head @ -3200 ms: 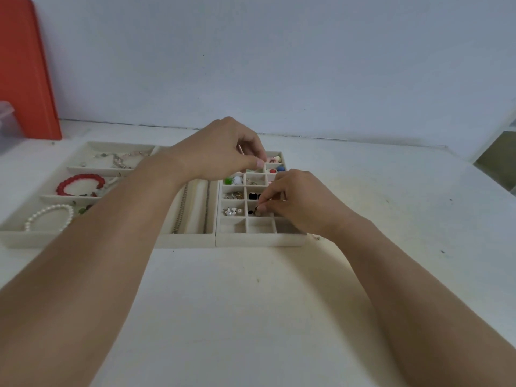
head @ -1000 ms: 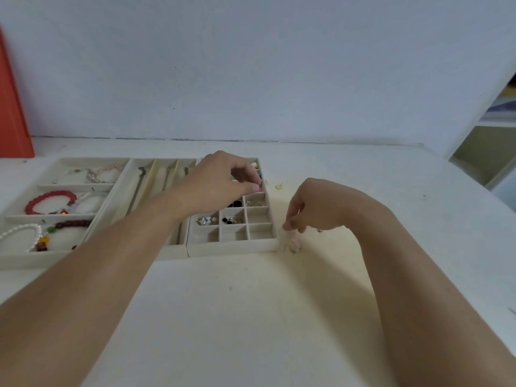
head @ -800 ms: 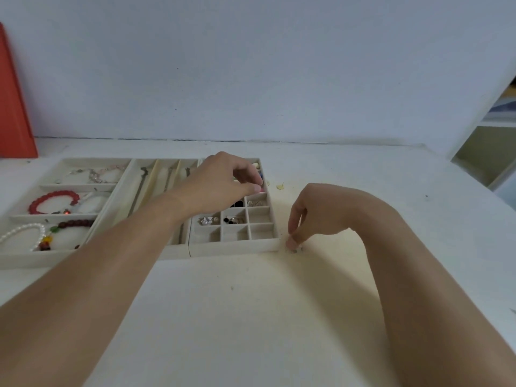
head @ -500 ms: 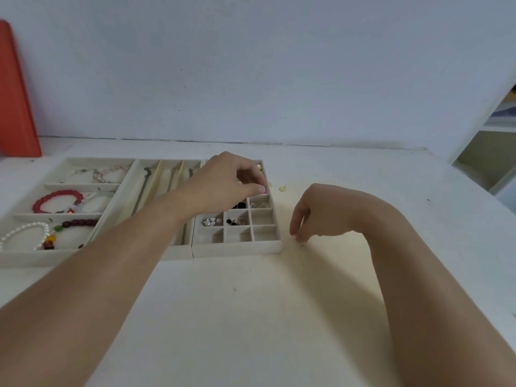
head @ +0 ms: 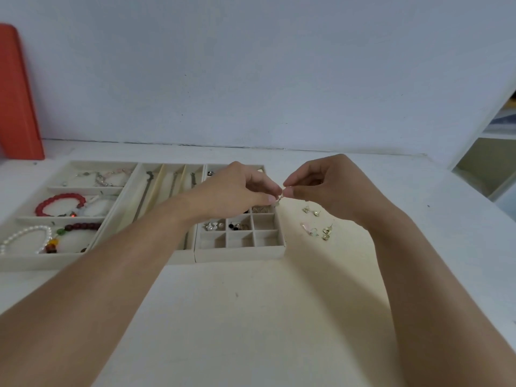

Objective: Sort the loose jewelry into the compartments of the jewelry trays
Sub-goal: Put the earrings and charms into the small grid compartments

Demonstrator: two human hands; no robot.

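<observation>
Your left hand (head: 237, 192) and right hand (head: 326, 185) meet fingertip to fingertip above the right edge of the small-compartment tray (head: 240, 251), pinching a small earring (head: 280, 198) between them. Loose earrings (head: 315, 223) lie on the tabletop (head: 251, 317) just right of that tray. Left of it sits a tray of long slots with chains (head: 145, 199), then a tray (head: 42, 261) near the left edge holding a red bead bracelet (head: 60, 203) and a pearl bracelet (head: 25, 237). An orange board (head: 16, 93) leans at the far left corner.
</observation>
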